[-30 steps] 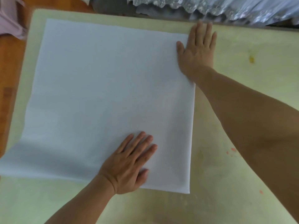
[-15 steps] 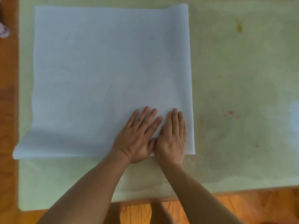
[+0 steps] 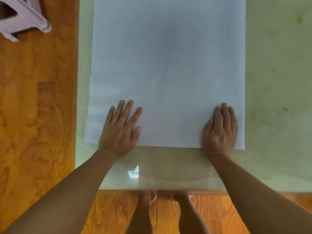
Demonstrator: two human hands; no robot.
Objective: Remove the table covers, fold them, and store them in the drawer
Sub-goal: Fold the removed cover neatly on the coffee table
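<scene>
Head view: the white cover (image 3: 168, 73) is pressed flat on the worktop (image 3: 273, 81) by left hand (image 3: 120, 130) and right hand (image 3: 220, 130), fingers straight, set well apart.

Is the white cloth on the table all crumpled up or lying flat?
Lying flat. The white cloth is smooth with straight edges, and the left hand and right hand press open palms on its near edge.

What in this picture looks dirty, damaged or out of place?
The pale tabletop carries marks: a yellowish spot far right and small red flecks beside the white cover. The cover lies flat, with the left hand and right hand pressing on it.
</scene>
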